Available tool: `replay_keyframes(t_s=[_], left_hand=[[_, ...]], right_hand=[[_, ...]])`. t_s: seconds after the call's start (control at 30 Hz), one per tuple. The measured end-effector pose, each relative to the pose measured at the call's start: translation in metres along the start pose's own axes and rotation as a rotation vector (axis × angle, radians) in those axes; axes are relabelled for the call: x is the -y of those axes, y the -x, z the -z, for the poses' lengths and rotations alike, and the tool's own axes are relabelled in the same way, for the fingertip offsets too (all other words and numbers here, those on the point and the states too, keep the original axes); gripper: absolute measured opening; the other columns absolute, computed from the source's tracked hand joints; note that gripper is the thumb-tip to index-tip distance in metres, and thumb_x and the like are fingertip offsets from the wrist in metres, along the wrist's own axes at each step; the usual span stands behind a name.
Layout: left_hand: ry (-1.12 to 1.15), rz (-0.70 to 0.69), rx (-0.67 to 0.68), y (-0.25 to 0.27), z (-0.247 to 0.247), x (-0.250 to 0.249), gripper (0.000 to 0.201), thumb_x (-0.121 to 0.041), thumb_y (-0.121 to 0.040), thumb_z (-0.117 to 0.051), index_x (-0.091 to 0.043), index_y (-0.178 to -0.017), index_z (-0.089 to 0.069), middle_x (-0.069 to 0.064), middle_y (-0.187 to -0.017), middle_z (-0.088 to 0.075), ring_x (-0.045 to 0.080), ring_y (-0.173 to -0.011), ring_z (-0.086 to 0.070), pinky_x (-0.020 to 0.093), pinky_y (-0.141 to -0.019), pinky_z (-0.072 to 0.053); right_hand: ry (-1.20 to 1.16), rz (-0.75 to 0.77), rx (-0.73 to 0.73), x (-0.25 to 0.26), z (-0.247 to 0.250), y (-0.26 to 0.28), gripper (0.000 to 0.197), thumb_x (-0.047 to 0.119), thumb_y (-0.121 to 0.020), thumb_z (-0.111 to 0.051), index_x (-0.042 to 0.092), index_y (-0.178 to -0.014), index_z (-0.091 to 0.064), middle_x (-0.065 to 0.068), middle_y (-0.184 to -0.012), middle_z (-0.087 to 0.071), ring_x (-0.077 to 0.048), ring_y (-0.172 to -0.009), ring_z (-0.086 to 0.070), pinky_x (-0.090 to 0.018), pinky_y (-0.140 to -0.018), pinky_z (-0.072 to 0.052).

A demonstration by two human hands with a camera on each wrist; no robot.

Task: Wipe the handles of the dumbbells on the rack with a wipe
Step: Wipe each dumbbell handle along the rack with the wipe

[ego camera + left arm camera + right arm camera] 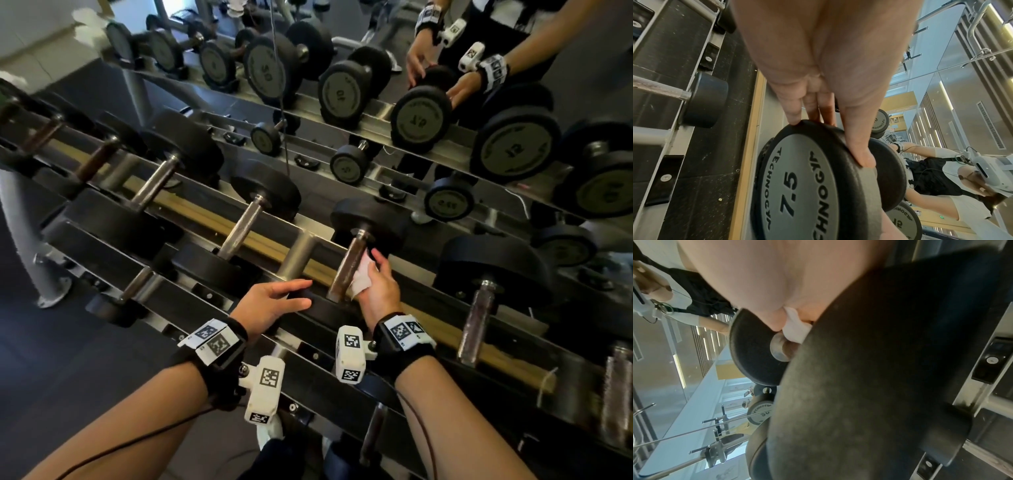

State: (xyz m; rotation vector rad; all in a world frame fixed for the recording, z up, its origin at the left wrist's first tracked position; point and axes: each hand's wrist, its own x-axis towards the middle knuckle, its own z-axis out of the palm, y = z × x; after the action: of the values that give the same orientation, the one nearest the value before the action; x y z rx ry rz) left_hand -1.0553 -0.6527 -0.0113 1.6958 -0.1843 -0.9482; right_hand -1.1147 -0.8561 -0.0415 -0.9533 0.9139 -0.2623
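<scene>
The right hand (378,287) is pinching a folded white wipe (362,278) against the handle (347,269) of a dumbbell lying on the rack (298,246). The left hand (270,301), fingers extended and loosely spread, is resting its fingertips (859,155) on the rim of that dumbbell's near 7.5 head (801,186). More dumbbells are sitting alongside, in front of a mirror (513,102).

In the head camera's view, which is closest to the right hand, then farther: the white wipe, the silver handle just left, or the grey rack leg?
1. White wipe, held in the right hand.
2. Silver handle, one dumbbell left.
3. Grey rack leg, far left.
</scene>
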Motion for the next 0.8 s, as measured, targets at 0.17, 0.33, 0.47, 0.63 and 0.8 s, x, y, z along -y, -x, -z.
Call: replay_keyframes(t_s=[0.17,0.33,0.47,0.63,0.8], left_hand=[[0.051,0.000,0.051,0.000,0.002,-0.004,0.047,-0.031,-0.061,-0.083,-0.038,-0.107,-0.076,0.001,-0.121,-0.072,0.017,-0.121,-0.062,0.043,-0.115,-0.038],[0.034,0.008,0.051,0.001,0.002,-0.004,0.047,-0.030,-0.065,-0.083,-0.038,-0.111,-0.075,-0.001,-0.118,-0.073,0.016,-0.118,-0.064,0.043,-0.113,-0.041],[0.053,0.011,0.052,0.001,0.001,-0.006,0.049,-0.028,-0.066,-0.082,-0.035,-0.113,-0.074,0.001,-0.117,-0.073,0.017,-0.116,-0.065,0.044,-0.113,-0.042],[0.054,-0.008,0.038,0.003,0.000,-0.008,0.052,-0.029,-0.064,-0.081,-0.031,-0.115,-0.073,0.002,-0.117,-0.073,0.017,-0.116,-0.065,0.044,-0.112,-0.042],[0.063,-0.015,0.036,0.005,0.000,-0.009,0.046,-0.020,-0.071,-0.080,-0.027,-0.116,-0.072,0.005,-0.123,-0.070,0.021,-0.122,-0.061,0.047,-0.114,-0.039]], right_hand=[[0.213,0.021,-0.011,-0.006,0.017,0.007,0.038,0.014,-0.099,-0.045,0.048,-0.104,-0.062,-0.004,-0.123,-0.058,-0.025,-0.107,-0.060,-0.047,-0.090,-0.054],[0.244,0.044,-0.190,0.001,0.019,-0.005,0.017,0.015,-0.097,-0.047,0.030,-0.103,-0.052,-0.006,-0.100,-0.058,-0.021,-0.086,-0.058,-0.031,-0.064,-0.048],[0.360,0.020,-0.165,0.005,0.003,-0.015,0.013,0.017,-0.098,-0.050,0.027,-0.107,-0.050,-0.009,-0.108,-0.058,-0.028,-0.099,-0.057,-0.048,-0.092,-0.050],[0.398,0.027,-0.151,0.009,0.006,-0.016,0.015,0.019,-0.097,-0.053,0.033,-0.092,-0.052,-0.001,-0.098,-0.057,-0.021,-0.091,-0.058,-0.042,-0.083,-0.051],[0.489,0.102,-0.132,0.018,0.011,-0.013,0.018,0.010,-0.092,-0.058,0.026,-0.084,-0.063,0.000,-0.089,-0.062,-0.018,-0.083,-0.057,-0.026,-0.063,-0.043]])
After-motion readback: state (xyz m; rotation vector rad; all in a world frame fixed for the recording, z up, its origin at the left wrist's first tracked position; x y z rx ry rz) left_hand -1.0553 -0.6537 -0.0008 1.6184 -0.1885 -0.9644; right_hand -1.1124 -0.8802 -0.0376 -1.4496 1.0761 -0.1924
